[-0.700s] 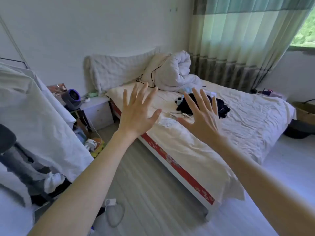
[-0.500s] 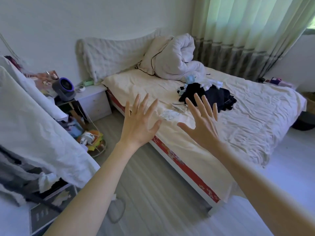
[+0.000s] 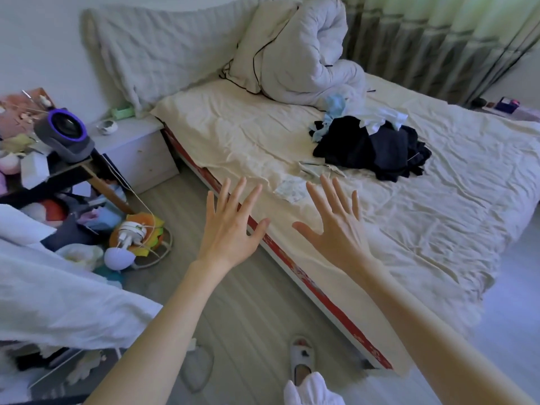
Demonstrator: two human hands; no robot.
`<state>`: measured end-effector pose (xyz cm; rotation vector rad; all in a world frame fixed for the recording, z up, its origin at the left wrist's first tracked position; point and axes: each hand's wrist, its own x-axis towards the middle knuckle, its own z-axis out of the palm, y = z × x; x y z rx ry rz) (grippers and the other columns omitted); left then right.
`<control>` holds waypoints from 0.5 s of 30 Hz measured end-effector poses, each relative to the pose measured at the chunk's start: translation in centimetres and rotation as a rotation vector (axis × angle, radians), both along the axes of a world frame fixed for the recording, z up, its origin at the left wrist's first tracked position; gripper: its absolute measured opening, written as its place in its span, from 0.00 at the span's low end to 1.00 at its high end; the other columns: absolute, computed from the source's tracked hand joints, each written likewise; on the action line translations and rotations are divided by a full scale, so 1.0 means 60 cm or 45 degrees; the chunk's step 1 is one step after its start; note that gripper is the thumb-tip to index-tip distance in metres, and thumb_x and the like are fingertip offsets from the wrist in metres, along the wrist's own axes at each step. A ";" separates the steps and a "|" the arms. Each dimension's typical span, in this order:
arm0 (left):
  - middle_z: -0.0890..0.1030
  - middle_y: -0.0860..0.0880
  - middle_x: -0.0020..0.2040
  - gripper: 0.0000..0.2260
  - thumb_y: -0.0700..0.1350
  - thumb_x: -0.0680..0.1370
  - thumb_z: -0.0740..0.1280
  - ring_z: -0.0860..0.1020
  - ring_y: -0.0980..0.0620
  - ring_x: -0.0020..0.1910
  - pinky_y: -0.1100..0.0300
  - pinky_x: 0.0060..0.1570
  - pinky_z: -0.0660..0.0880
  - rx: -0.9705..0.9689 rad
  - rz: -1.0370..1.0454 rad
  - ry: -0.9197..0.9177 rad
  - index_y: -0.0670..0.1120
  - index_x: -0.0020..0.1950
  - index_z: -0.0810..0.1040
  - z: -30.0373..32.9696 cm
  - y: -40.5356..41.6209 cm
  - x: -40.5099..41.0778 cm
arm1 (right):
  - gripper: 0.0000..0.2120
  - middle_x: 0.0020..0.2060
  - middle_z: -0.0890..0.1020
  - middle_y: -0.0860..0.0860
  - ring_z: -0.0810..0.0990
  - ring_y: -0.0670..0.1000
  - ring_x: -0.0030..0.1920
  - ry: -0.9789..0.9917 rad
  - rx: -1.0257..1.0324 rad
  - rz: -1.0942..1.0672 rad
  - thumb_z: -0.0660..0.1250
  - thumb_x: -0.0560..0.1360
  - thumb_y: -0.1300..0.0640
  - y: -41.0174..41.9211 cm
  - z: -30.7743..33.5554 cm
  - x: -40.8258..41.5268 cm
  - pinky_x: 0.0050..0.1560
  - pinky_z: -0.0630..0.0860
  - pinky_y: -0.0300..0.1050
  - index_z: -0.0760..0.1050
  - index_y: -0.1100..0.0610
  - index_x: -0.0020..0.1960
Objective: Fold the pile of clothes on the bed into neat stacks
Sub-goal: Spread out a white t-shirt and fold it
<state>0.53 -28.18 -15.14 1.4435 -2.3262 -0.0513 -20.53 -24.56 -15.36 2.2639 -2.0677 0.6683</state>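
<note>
We see the pile of clothes [image 3: 371, 147], mostly dark, unfolded on the wrinkled cream bed [image 3: 438, 217], below a rolled duvet [image 3: 304, 51]. Our left hand [image 3: 230, 229] and right hand [image 3: 336, 229] hover apart, fingers spread, holding nothing. A cluttered nightstand [image 3: 131, 147] flanks the bed; curtains [image 3: 438, 39] hang behind.

A low bed [image 3: 438, 229] with a wrinkled cream sheet and a red patterned side rail carries everything. A heap of dark navy and pale blue-white clothes [image 3: 371, 147] lies on the sheet near the middle, with a rolled white quilt [image 3: 304, 54] beyond it at the head end. A crumpled pale patterned cloth [image 3: 292, 190] lies just in front of the heap, toward the rail.
</note>
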 end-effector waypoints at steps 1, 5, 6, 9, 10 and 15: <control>0.57 0.44 0.77 0.28 0.58 0.78 0.59 0.49 0.41 0.76 0.44 0.70 0.41 0.008 0.009 -0.007 0.50 0.76 0.59 -0.007 -0.024 -0.006 | 0.36 0.77 0.50 0.52 0.44 0.53 0.76 0.004 0.017 -0.002 0.56 0.74 0.33 -0.025 -0.007 -0.006 0.73 0.35 0.55 0.52 0.48 0.77; 0.56 0.45 0.77 0.28 0.58 0.78 0.59 0.47 0.42 0.76 0.45 0.70 0.40 0.052 0.051 -0.013 0.50 0.76 0.59 -0.026 -0.124 -0.032 | 0.37 0.77 0.50 0.52 0.43 0.53 0.77 -0.028 0.080 0.020 0.54 0.74 0.33 -0.134 -0.031 -0.031 0.73 0.35 0.56 0.49 0.47 0.77; 0.56 0.45 0.77 0.28 0.58 0.78 0.60 0.47 0.42 0.76 0.44 0.71 0.40 0.065 0.059 -0.008 0.50 0.76 0.59 -0.028 -0.149 -0.039 | 0.36 0.77 0.50 0.52 0.42 0.53 0.76 -0.034 0.091 0.030 0.55 0.74 0.34 -0.161 -0.034 -0.037 0.73 0.35 0.56 0.49 0.47 0.77; 0.56 0.45 0.77 0.28 0.57 0.78 0.60 0.47 0.42 0.76 0.42 0.71 0.42 0.093 0.071 -0.019 0.51 0.76 0.59 -0.030 -0.221 -0.056 | 0.36 0.77 0.51 0.52 0.43 0.52 0.76 -0.045 0.119 0.068 0.58 0.75 0.35 -0.236 -0.041 -0.050 0.74 0.37 0.58 0.51 0.48 0.77; 0.56 0.45 0.77 0.28 0.57 0.78 0.60 0.47 0.42 0.76 0.42 0.71 0.42 0.098 0.074 -0.024 0.51 0.76 0.58 -0.031 -0.243 -0.059 | 0.36 0.77 0.51 0.52 0.43 0.53 0.76 -0.037 0.132 0.082 0.57 0.75 0.35 -0.260 -0.042 -0.053 0.74 0.38 0.58 0.51 0.48 0.77; 0.58 0.44 0.76 0.28 0.57 0.78 0.60 0.49 0.41 0.76 0.40 0.71 0.45 0.145 0.114 -0.031 0.50 0.76 0.60 -0.040 -0.344 -0.052 | 0.36 0.77 0.48 0.50 0.41 0.52 0.76 0.015 0.199 0.113 0.54 0.75 0.34 -0.375 -0.047 -0.055 0.72 0.31 0.53 0.48 0.47 0.77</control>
